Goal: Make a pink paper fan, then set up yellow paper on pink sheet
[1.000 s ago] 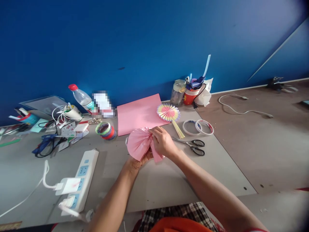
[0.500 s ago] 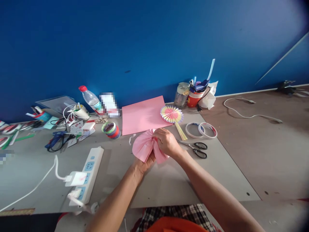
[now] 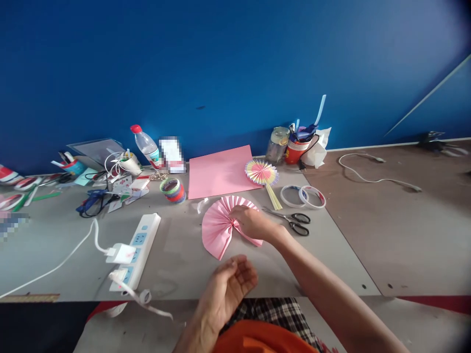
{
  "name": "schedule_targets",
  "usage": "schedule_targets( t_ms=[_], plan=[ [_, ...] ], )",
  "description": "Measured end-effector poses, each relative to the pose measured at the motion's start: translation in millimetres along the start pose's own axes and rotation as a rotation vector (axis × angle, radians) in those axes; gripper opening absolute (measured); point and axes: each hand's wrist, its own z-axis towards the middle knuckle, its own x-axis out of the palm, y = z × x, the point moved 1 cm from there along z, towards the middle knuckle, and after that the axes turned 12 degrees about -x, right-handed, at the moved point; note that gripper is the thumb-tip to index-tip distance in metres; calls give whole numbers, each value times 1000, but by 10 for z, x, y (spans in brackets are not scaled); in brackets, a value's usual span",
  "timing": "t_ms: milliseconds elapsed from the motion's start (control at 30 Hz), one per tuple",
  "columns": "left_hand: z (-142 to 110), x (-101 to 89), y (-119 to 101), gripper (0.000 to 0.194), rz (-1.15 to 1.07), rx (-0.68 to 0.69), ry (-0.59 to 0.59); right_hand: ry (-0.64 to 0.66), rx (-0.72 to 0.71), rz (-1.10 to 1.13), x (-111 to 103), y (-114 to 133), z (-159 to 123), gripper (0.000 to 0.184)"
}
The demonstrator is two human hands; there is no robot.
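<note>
Pink pleated fan point(image 3: 217, 228) on counter point(image 3: 176, 264), right hand point(image 3: 248, 220) at fan's centre — fingers bent, grip unclear, left hand point(image 3: 235, 282) nearside of fan — fingers half-curled, empty

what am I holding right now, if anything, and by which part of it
Your right hand is at the gathered centre of the pink pleated paper fan; whether it pinches or only presses there is hidden. Your left hand holds nothing.

The left hand point(image 3: 235, 283), half-curled and palm up, sits near six o'clock. The right hand point(image 3: 250, 222), palm down, points toward ten o'clock.
</note>
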Motion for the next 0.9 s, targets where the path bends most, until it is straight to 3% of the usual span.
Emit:
schedule_targets(
  t_ms=[67, 100, 167, 233, 300, 367, 433, 533, 767, 900],
  plan=[
    [-189, -18, -6, 20, 387, 69, 42, -84, 0, 24, 13, -7, -73, 38],
    [-250, -21, -55, 23, 623, 189, 13, -121, 5, 33, 27, -4, -106, 37],
    [-277, -23, -209, 23, 1107, 546, -127, -171, 14, 23, 72, 11, -165, 30],
    [-176, -39, -361, 27, 1454, 869, -269, -187, 22, -7, 130, 33, -213, 23],
    [-4, -83, -450, 31, 1732, 1051, -419, -182, 28, -47, 188, 51, -258, 20],
    [153, -140, -459, 37, 1951, 1104, -551, -167, 18, -82, 234, 63, -298, 23],
    [238, -191, -417, 43, 2071, 1112, -630, -152, 2, -103, 267, 71, -330, 27],
    [253, -236, -348, 49, 2128, 1109, -659, -163, -10, -99, 286, 87, -363, 32],
    [155, -298, -347, 41, 1996, 1236, -692, -381, 112, -120, 172, 215, -598, 33],
    [47, -331, -321, 31, 1978, 1269, -735, -350, 154, -96, 178, 331, -810, 27]
  ],
)
